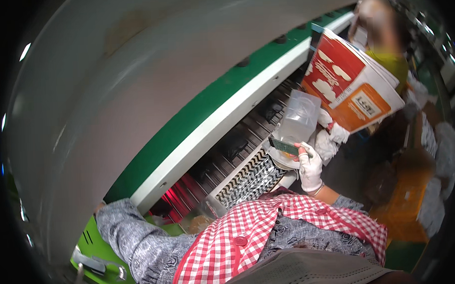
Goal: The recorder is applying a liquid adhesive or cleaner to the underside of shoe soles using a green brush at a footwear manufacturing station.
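Observation:
My right hand (311,168), in a white glove with bare fingertips, pinches a thin, dark green rectangular piece (283,146) that resembles a small circuit board. It is held above a pale round rim, beside a clear plastic container (301,109). Below and left of that hand lie silver packets with black zigzag stripes (254,178). My left arm (135,235), in a grey patterned sleeve, reaches to the far left beside a bright green panel. Its hand is almost wholly hidden at the edge of a large grey cover, so its fingers do not show.
The curved grey cover (150,79) fills the upper left, above a green and white machine rail (221,117). Dark rods glow red at one end. A red and orange printed carton (353,80) and crumpled white cloth (330,141) stand right. Another person (384,31) is behind.

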Demonstrator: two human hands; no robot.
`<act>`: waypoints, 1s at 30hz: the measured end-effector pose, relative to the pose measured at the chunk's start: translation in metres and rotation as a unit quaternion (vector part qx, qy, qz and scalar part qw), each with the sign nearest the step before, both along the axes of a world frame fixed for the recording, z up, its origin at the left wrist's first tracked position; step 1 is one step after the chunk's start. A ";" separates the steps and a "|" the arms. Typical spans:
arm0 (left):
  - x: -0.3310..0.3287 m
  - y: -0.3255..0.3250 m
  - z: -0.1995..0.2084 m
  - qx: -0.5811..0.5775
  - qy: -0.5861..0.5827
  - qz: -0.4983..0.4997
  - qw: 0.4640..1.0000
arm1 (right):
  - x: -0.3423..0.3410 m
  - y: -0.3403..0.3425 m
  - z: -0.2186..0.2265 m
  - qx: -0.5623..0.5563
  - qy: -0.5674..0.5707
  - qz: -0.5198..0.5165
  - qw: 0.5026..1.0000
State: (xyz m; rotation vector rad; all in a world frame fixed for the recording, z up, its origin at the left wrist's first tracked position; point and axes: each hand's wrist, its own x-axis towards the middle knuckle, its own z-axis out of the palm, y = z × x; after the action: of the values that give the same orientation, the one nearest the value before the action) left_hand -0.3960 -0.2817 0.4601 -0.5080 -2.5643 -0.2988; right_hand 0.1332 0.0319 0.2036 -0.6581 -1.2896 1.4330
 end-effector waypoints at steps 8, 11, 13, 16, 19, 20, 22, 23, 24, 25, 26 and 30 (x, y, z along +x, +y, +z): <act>-0.050 0.037 -0.018 -0.131 -0.041 0.017 0.990 | 0.000 0.004 0.000 -0.106 0.033 0.011 0.994; -0.071 0.026 -0.046 -0.163 -0.063 0.047 0.984 | 0.006 0.005 0.001 -0.119 0.010 0.024 0.993; -0.081 0.016 -0.061 -0.186 -0.076 0.071 0.977 | 0.006 0.004 -0.009 -0.113 0.010 0.026 0.993; -0.089 -0.042 -0.106 -0.215 -0.109 0.137 0.961 | 0.007 0.012 -0.027 -0.098 -0.031 0.035 0.994; -0.074 0.023 -0.124 -0.127 -0.076 -0.006 0.989 | 0.018 0.038 -0.042 -0.125 -0.024 0.003 0.992; -0.032 0.076 -0.127 0.027 -0.114 -0.119 0.986 | 0.020 0.046 -0.043 -0.110 -0.039 -0.022 0.993; 0.079 0.130 -0.108 0.378 -0.383 -0.204 0.817 | 0.021 0.061 -0.038 -0.066 -0.111 -0.024 0.991; 0.146 0.154 -0.097 0.447 -0.461 -0.157 0.750 | 0.021 0.072 -0.048 -0.073 -0.101 -0.008 0.992; 0.160 0.149 -0.109 0.468 -0.520 -0.202 0.685 | 0.020 0.079 -0.047 -0.079 -0.115 0.017 0.990; 0.202 0.158 -0.110 0.446 -0.584 -0.290 0.614 | 0.017 0.085 -0.052 -0.081 -0.130 0.017 0.988; 0.223 0.153 -0.123 0.467 -0.653 -0.286 0.524 | 0.013 0.089 -0.052 -0.082 -0.149 0.036 0.985; 0.299 0.178 -0.206 0.488 -0.740 -0.255 0.387 | 0.009 0.106 -0.075 -0.073 -0.273 0.060 0.957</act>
State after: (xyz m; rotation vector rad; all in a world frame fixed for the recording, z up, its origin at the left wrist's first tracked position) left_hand -0.0969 -0.1040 0.2538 -0.5490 -2.2830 -3.5730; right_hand 0.1422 0.1379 0.1285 -1.1490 -1.6800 1.5113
